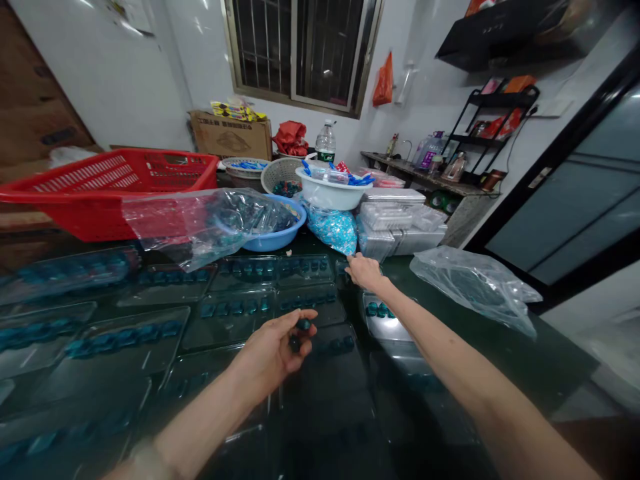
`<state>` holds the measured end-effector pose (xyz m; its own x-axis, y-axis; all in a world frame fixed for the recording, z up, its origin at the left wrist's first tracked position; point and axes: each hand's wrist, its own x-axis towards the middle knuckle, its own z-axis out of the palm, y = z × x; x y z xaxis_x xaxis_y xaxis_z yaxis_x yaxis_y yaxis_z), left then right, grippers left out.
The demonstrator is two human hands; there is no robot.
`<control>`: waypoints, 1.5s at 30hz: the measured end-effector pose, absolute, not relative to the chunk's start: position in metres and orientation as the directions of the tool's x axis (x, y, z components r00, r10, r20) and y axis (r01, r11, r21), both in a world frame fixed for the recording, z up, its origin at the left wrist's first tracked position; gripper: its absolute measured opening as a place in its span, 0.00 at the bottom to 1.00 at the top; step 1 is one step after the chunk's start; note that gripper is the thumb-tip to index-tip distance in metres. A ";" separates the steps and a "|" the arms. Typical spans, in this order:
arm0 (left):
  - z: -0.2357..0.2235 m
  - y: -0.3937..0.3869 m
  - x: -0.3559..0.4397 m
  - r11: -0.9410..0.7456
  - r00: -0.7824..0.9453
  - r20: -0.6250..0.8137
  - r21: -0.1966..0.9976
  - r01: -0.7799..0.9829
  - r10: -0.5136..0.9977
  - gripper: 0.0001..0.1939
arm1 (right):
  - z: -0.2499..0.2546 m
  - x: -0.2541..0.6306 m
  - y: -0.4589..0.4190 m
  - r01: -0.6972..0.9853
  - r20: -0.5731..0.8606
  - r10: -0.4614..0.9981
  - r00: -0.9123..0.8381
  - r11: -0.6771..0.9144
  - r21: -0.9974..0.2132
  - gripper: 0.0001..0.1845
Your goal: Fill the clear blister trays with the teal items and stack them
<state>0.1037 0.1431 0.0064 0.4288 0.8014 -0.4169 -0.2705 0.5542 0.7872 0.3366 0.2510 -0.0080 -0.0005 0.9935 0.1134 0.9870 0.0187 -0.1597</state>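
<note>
My left hand (283, 343) is curled around small dark teal pieces (303, 325), one between thumb and fingertips and another lower among the fingers. It hovers over clear plastic trays (237, 328) that hold short rows of shiny teal pieces (235, 307). My right hand (365, 271) reaches farther forward, fingers bent and closed at the far end of a tray column. What it holds, if anything, is hidden. Just beyond it lies a clear bag of blue and white pieces (334, 230). Below my right forearm is another tray with teal pieces (379, 310).
A red basket (170, 173) and a blue basin (280, 239) with a plastic bag over it stand at the back left. Behind my right hand are a white basin (334, 193) and stacked clear boxes (393, 220). An crumpled clear bag (475, 283) lies on the right.
</note>
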 end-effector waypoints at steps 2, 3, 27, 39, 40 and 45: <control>0.010 0.140 0.101 0.545 0.426 -0.400 0.780 -0.307 0.812 0.14 | 0.000 0.325 0.227 0.974 0.198 0.980 -0.032 0.075 -0.215 0.18; 0.011 0.138 0.100 0.536 0.427 -0.388 0.784 -0.312 0.817 0.13 | 0.004 0.318 0.212 0.962 0.230 0.971 -0.059 0.117 -0.247 0.18; 0.024 0.088 0.112 0.327 0.520 -0.190 0.926 -0.187 0.833 0.14 | 0.015 0.270 0.062 0.513 0.420 0.886 -0.197 0.459 -0.725 0.10; 0.030 0.080 0.108 0.266 0.553 -0.188 0.962 -0.063 0.812 0.15 | 0.025 0.267 0.051 0.220 0.250 0.935 -0.251 0.307 -0.926 0.08; 0.030 0.079 0.108 0.250 0.539 -0.171 0.965 -0.076 0.824 0.15 | 0.024 0.266 0.051 0.217 0.251 0.942 -0.224 0.300 -0.929 0.08; 0.029 0.077 0.104 0.166 0.527 -0.108 0.984 -0.063 0.843 0.13 | 0.017 0.263 0.054 0.099 0.227 0.968 -0.106 0.237 -0.966 0.08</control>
<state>0.1042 0.0767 0.0293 0.5271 0.8429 -0.1085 -0.0634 0.1663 0.9840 0.2627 0.0538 0.0168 -0.1064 0.9682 0.2266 0.0987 0.2371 -0.9665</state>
